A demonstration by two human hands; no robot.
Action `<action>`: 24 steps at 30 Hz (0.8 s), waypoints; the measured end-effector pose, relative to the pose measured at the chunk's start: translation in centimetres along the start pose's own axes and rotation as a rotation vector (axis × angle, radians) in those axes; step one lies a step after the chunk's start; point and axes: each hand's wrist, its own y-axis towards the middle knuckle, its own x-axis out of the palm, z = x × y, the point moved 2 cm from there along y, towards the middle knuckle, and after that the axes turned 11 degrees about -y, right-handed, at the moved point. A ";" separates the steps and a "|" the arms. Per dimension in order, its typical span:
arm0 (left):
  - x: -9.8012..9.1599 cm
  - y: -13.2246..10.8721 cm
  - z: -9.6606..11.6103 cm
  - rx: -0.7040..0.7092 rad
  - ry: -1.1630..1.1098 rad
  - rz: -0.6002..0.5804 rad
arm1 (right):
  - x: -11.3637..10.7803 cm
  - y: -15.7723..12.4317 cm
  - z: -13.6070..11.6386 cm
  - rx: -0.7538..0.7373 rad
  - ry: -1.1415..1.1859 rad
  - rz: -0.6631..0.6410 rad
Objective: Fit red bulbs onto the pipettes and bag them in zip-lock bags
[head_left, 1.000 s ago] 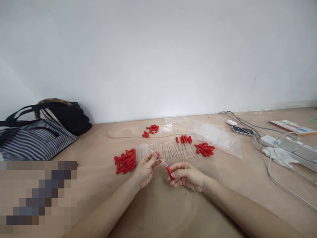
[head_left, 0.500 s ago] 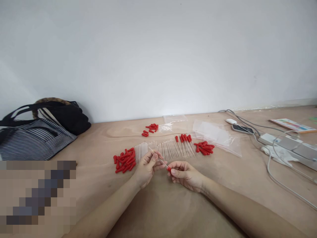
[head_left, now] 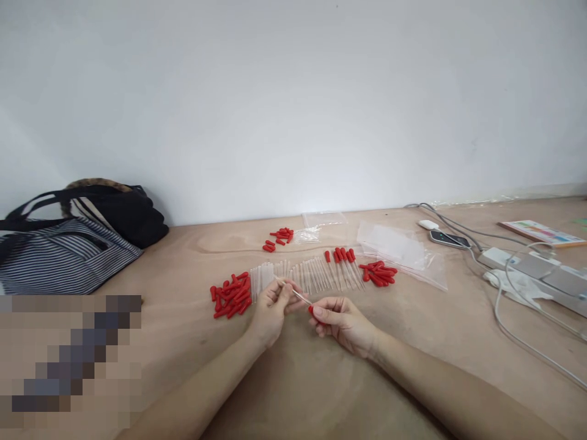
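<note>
Between thumb and fingers, my left hand [head_left: 274, 308] pinches a thin clear dropper tube [head_left: 300, 296] that slants down to the right. My right hand [head_left: 342, 321] is closed on a red rubber bulb [head_left: 311, 310] at the tube's lower end; fingers partly hide it, so I cannot tell how far the tube is in. Just beyond my hands lies a row of clear tubes [head_left: 312, 274]. At its right end are several droppers with red bulbs fitted [head_left: 339, 255]. A pile of loose red bulbs [head_left: 233, 296] lies left of my left hand, another pile [head_left: 378, 273] to the right.
Farther back are a small group of red bulbs [head_left: 282, 235], thin tubes [head_left: 307, 236] and clear plastic bags [head_left: 397, 245]. A striped bag [head_left: 68, 253] stands at left. On the right lie a phone-like device [head_left: 449, 239], a power strip [head_left: 541, 272], cables and a colourful card [head_left: 541, 232].
My right hand has shifted slightly, and its thumb and fingers now cover the red bulb differently. The tube's lower end sits slightly higher. My left hand keeps its pinch almost in place.
</note>
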 end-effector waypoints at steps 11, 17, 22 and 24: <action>0.0 0.2 -0.1 -0.013 -0.118 0.076 | -0.5 0.4 -1.5 -0.228 -0.430 0.274; 0.1 0.0 -0.3 -0.034 -0.153 0.086 | -0.3 0.4 -1.3 -0.255 -0.426 0.225; 0.3 0.0 -0.3 -0.044 -0.166 0.071 | -0.4 0.5 -1.1 -0.258 -0.436 0.221; 0.4 -0.1 -0.2 -0.039 -0.161 0.057 | -0.4 0.5 -1.1 -0.261 -0.431 0.227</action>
